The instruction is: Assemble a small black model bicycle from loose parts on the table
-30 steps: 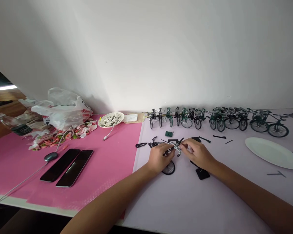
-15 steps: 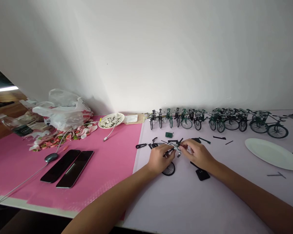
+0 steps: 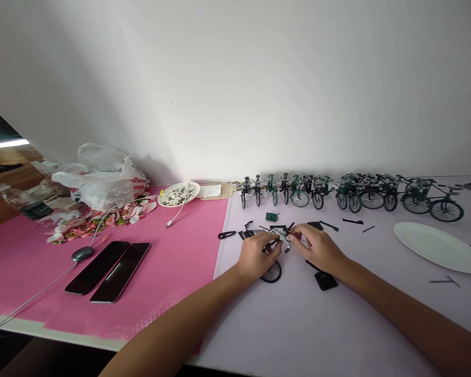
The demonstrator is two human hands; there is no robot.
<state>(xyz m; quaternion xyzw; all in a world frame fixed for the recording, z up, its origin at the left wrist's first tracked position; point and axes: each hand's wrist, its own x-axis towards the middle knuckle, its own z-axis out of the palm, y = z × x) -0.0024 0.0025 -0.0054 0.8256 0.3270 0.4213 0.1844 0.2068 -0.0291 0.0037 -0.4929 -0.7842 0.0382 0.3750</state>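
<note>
Handlebars (image 3: pixel 283 237), silver, sit between your hands just above the desk (image 3: pixel 235 324), beside a black bicycle part (image 3: pixel 271 244). Your left hand (image 3: pixel 257 255) has its grip closed on that part; your right hand (image 3: pixel 317 247) pinches the handlebars, fingertips nearly together. Fine fingertip work on these pieces seems the step in hand. Your next move likely calls for a steady left hold and light right-hand pressure.

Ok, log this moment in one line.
left hand: holds bicycle part | right hand: touching it | by left hand: wheel | beyond: green piece, model bicycles
</note>
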